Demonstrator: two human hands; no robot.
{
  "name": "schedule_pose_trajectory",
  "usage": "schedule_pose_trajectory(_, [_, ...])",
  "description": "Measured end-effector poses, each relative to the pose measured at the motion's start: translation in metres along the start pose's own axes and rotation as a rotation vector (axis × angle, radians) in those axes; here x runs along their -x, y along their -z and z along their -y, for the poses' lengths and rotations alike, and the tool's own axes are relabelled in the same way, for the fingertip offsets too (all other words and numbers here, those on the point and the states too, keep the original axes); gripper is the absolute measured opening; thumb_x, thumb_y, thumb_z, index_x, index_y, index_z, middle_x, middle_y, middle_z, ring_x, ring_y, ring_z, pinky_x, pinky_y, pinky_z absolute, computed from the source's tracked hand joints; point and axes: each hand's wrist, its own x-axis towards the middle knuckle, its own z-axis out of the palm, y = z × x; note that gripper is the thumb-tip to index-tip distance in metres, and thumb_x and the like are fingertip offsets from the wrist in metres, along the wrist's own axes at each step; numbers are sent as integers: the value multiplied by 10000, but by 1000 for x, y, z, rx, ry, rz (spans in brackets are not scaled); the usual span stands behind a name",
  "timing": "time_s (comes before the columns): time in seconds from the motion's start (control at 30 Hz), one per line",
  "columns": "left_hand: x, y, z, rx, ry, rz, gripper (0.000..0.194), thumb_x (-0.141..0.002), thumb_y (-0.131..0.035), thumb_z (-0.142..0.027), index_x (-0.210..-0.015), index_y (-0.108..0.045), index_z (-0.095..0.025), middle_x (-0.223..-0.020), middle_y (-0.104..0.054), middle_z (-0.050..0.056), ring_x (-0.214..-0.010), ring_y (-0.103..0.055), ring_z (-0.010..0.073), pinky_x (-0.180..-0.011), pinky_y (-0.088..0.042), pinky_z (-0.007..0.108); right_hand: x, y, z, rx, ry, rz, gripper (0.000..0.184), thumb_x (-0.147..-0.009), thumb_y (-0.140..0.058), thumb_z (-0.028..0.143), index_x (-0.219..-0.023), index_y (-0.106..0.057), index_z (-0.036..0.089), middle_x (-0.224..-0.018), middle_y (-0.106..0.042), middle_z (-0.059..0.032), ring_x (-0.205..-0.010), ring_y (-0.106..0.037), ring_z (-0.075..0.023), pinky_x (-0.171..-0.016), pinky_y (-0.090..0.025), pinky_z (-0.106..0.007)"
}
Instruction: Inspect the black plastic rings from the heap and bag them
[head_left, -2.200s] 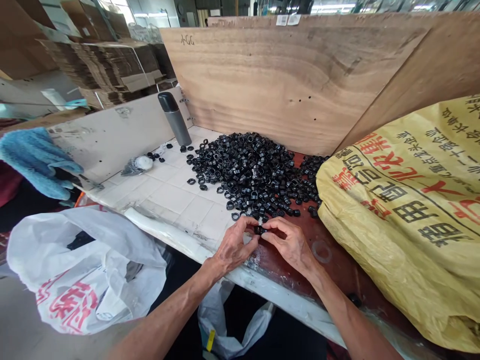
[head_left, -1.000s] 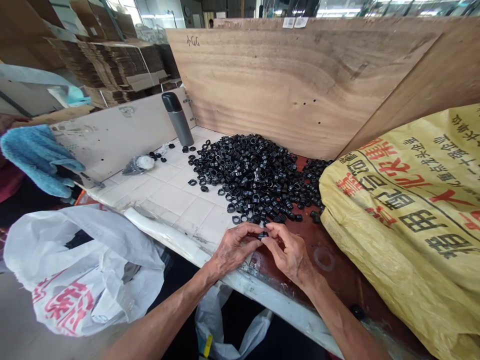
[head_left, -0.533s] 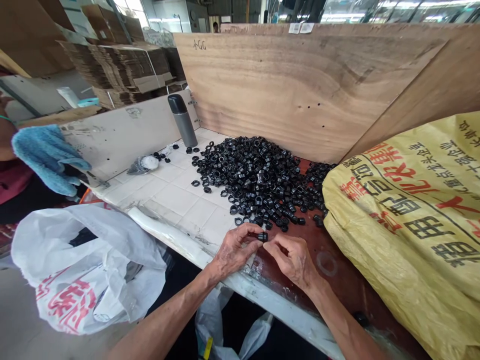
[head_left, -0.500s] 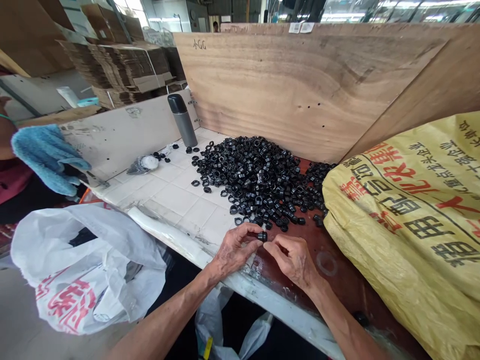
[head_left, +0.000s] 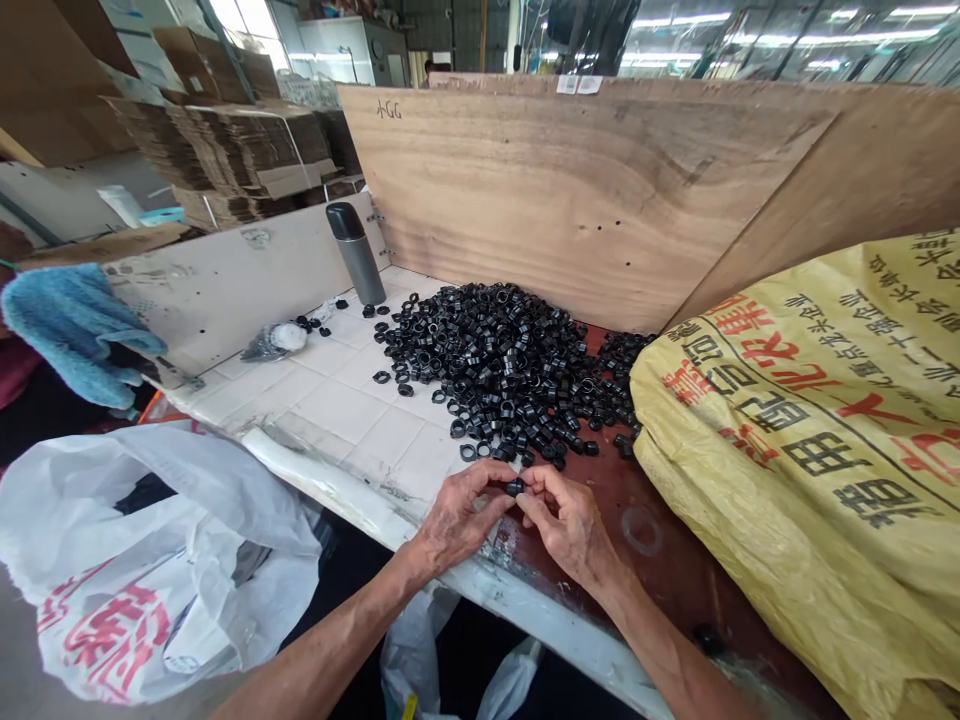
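Note:
Between the fingertips of both hands is a small black ring-shaped part (head_left: 514,487). My left hand (head_left: 466,512) pinches it from the left with thumb and fingers. From the right, the thumb and forefinger of my right hand (head_left: 561,520) close on the same part. Fingers cover much of it, so its exact shape is hard to make out. Just beyond the hands lies a heap of black plastic rings (head_left: 499,360), with loose ones around its near edge. Both hands are above the near edge of the table, over its dark red surface (head_left: 600,490).
A yellow printed sack (head_left: 787,430) bulges along the right side. A grey flask (head_left: 355,255) stands at the back left, near a small clear bag (head_left: 274,341). A white plastic bag (head_left: 165,560) hangs at the left front, below a blue towel (head_left: 71,325). Wooden boards (head_left: 570,190) wall the back.
My right hand has moved in to the left, and its fingertips now meet the black part held by my left hand. The whole view has shifted slightly.

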Motion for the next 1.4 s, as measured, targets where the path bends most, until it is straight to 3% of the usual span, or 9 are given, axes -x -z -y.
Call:
schedule_pose_trajectory(0.17, [19,6,-15,-173,-64,40,305,-928,-511,-120,-1210,-573,-220,-1117,-661,72,-1035,-647,186,-906,-535,326,2,1,4,-179,-235,216,118,-913,-580,314,-878,-574,202,-557,-579,57,-466,-571,-127,-490,-456,-226])
schedule_pose_trajectory(0.23, [26,13,-27,-202,29,169,262,-886,-578,-147,-1136,-620,-215,-979,-678,41,-875,-661,172,-792,-540,285,2,3,1,-63,-165,196,142,-903,-606,317,-825,-580,202,-600,-588,40,-482,-552,-123,-479,-440,-226])
schedule_pose_trajectory(0.33, [25,21,-38,-256,123,366,100,-826,-692,-248,-918,-695,-209,-780,-664,-1,-712,-637,157,-657,-506,249,-2,5,-8,204,82,-31,86,-881,-619,222,-964,-626,202,-904,-651,-52,-688,-620,-169,-635,-532,-292])
schedule_pose_trajectory(0.5, [-7,9,-12,-434,142,-100,176,-901,-601,-275,-1054,-636,-194,-986,-662,44,-646,-626,128,-627,-529,261,-9,1,-28,442,276,-42,464,-886,-508,57,-1320,-520,222,-1262,-544,-131,-1137,-587,-276,-960,-522,-439])
schedule_pose_trajectory(0.6, [-22,-2,8,-590,14,-64,260,-894,-586,-188,-1148,-603,-237,-1185,-627,58,-784,-671,145,-746,-560,279,-11,-2,-33,464,281,-40,318,-919,-480,64,-1184,-569,217,-1093,-588,-103,-1040,-614,-259,-910,-538,-419])
schedule_pose_trajectory(0.77, [-21,-10,15,-747,11,-8,170,-958,-445,-141,-953,-603,-203,-999,-637,61,-853,-662,184,-735,-543,282,-12,-6,-35,491,297,-71,106,-907,-549,124,-969,-548,210,-990,-587,-84,-940,-612,-245,-826,-526,-374])
schedule_pose_trajectory(0.97, [-10,-5,17,-680,27,3,240,-919,-487,-114,-1136,-557,-189,-962,-650,63,-827,-665,194,-738,-535,300,2,-13,-28,523,333,26,129,-827,-547,127,-857,-469,225,-815,-556,-36,-741,-566,-200,-682,-465,-306])
schedule_pose_trajectory(1.17, [1,6,12,-580,49,-36,227,-891,-546,-122,-1074,-648,-210,-922,-613,34,-852,-640,170,-772,-515,273,18,-23,-8,353,399,270,163,-764,-541,114,-851,-465,230,-816,-537,-5,-680,-516,-153,-607,-401,-256])
schedule_pose_trajectory(1.4, [-1,6,12,-503,121,-22,200,-855,-593,-130,-1030,-665,-197,-1028,-619,34,-698,-581,112,-687,-486,247,28,-32,7,102,241,302,121,-803,-597,164,-853,-507,227,-777,-527,17,-595,-476,-114,-548,-402,-227])
